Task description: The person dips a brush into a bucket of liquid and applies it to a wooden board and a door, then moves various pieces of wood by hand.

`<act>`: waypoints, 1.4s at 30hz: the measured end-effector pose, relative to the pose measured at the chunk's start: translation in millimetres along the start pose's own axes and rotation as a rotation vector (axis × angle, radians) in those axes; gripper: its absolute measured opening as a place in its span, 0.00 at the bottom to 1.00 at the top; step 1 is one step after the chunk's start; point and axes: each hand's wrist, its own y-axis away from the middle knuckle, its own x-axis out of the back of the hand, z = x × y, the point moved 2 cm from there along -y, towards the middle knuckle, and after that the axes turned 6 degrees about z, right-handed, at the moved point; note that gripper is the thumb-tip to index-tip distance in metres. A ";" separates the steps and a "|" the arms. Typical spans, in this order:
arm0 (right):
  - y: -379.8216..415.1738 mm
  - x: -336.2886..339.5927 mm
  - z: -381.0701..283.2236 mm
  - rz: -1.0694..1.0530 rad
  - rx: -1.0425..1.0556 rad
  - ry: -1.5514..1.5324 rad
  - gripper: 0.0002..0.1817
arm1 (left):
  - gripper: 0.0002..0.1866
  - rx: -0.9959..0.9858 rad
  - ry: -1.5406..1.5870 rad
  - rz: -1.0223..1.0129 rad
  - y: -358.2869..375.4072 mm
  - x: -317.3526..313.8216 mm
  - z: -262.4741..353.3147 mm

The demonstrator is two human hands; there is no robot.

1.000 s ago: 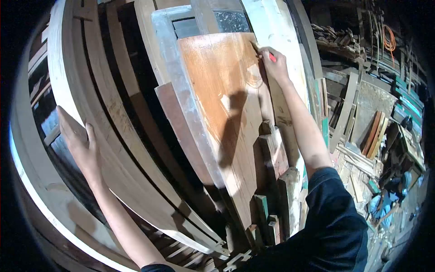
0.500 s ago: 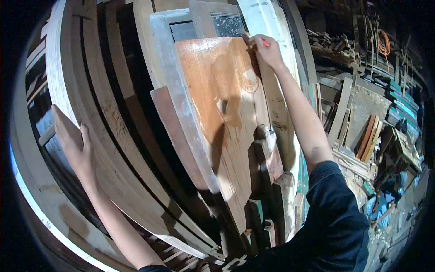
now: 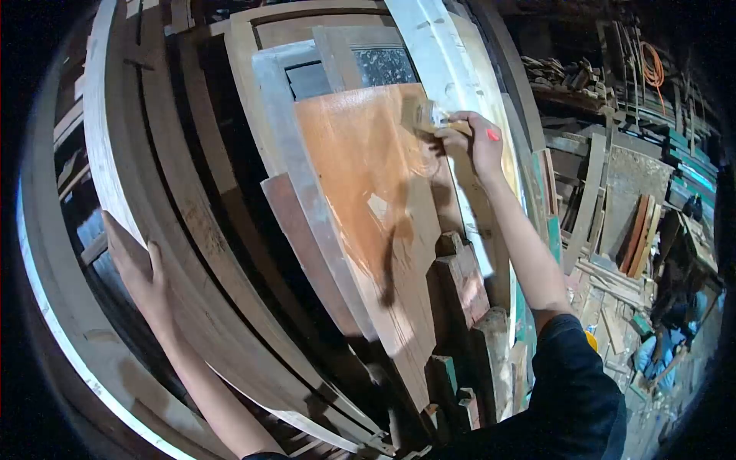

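Observation:
In my right hand (image 3: 481, 146) is a paintbrush (image 3: 426, 116), gripped by its handle. The bristles are over the upper right part of a wooden panel (image 3: 360, 138), close to its face. The panel's upper part looks glossy orange-brown and wet, while the lower part is paler and duller, with streaks running down. A small pale patch (image 3: 376, 205) shows near its middle. My left hand (image 3: 146, 280) grips the edge of a tall wooden board (image 3: 110, 138), thumb on the near face and fingers on the other side.
Behind the panel lean a grey-white frame (image 3: 268, 84) and a pale board (image 3: 437, 46). Short timber pieces (image 3: 462, 280) stand below right. Farther right are stacked scrap wood (image 3: 636, 176), an orange coiled cord (image 3: 652, 65) and a cluttered floor (image 3: 606, 322).
My right hand has come down from the panel's top right corner and turned, so the brush head now shows over the panel. The left hand keeps its hold; the view has shifted slightly.

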 end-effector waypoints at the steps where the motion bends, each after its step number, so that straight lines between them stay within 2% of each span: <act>1: -13.1 -3.9 2.3 -0.032 0.094 0.153 0.16 | 0.41 -0.033 -0.002 0.004 -1.1 0.5 -1.6; 2: -24.9 -7.6 7.9 -0.065 0.189 0.302 0.13 | 0.41 0.000 0.003 -0.012 -0.3 1.3 -1.5; 4: -40.0 -12.2 23.9 -0.127 0.759 0.809 0.08 | 0.42 -0.044 -0.029 -0.010 -0.2 1.6 -3.3; 5: -35.8 -11.9 36.7 -0.222 0.604 0.943 0.07 | 0.42 -0.018 -0.030 -0.018 1.2 1.4 -2.3; 6: -30.1 -13.8 58.3 -0.184 0.895 0.911 0.05 | 0.43 0.006 -0.033 -0.027 0.1 3.2 3.2; 8: -8.6 -8.1 93.0 -0.216 1.093 1.023 0.04 | 0.42 0.010 -0.024 -0.028 -1.1 3.4 6.6; 10: 34.5 -8.6 96.7 -0.251 0.543 0.827 0.03 | 0.42 0.011 -0.061 -0.023 1.0 2.2 0.9; 12: 86.5 -33.3 37.7 -0.445 0.410 0.820 0.04 | 0.42 -0.002 -0.053 -0.022 0.7 0.4 1.9; 14: 109.2 -24.8 47.9 -0.535 0.685 0.652 0.12 | 0.40 -0.023 -0.027 -0.017 -0.3 0.4 0.1; 15: 116.6 -19.6 30.4 -0.618 0.269 0.464 0.11 | 0.39 -0.029 -0.053 -0.018 -1.4 0.8 -1.6; 16: 119.3 -3.8 36.1 -0.471 -0.094 0.262 0.11 | 0.39 -0.036 -0.083 -0.021 0.2 0.6 -2.6; 18: 89.8 15.8 38.7 -0.314 -0.144 0.111 0.15 | 0.37 -0.015 -0.065 -0.030 2.9 0.4 -4.7; 20: 59.1 42.9 49.4 -0.196 0.103 0.093 0.15 | 0.37 -0.007 -0.036 -0.020 0.1 3.3 2.1; 22: 32.3 70.7 48.2 -0.107 0.354 0.563 0.15 | 0.38 0.006 -0.065 -0.018 -0.3 3.8 5.5; 24: 21.3 77.9 48.9 -0.033 0.167 0.463 0.14 | 0.39 0.014 -0.099 -0.031 2.4 1.7 -0.8; 26: 23.3 55.4 39.7 0.004 0.149 0.445 0.14 | 0.40 -0.005 -0.087 -0.034 1.7 2.7 -0.1; 28: 17.0 52.8 50.9 -0.055 0.225 0.453 0.14 | 0.42 -0.010 -0.124 -0.030 0.4 2.8 6.0; 30: 27.0 41.6 45.9 -0.132 0.229 0.692 0.14 | 0.43 0.124 -0.163 -0.066 -3.0 3.8 12.3; 32: 45.3 34.6 59.5 -0.188 0.208 0.737 0.15 | 0.44 -0.046 -0.184 0.015 -3.0 1.6 6.9; 34: 54.5 45.8 85.7 -0.279 0.517 0.853 0.17 | 0.45 0.046 -0.154 -0.029 -1.6 5.1 7.9; 36: 71.9 40.5 87.3 -0.291 0.276 0.738 0.19 | 0.45 0.134 -0.203 -0.055 0.8 3.8 11.7; 38: 76.7 26.0 64.8 -0.303 0.079 0.541 0.19 | 0.46 0.096 -0.172 0.009 -0.1 3.8 8.6; 40: 65.3 30.7 54.0 -0.345 0.196 0.370 0.19 | 0.46 0.134 -0.141 -0.003 0.0 5.8 8.9; 42: 56.4 18.2 37.7 -0.242 0.323 0.530 0.18 | 0.46 0.090 -0.135 0.021 -0.6 6.3 7.3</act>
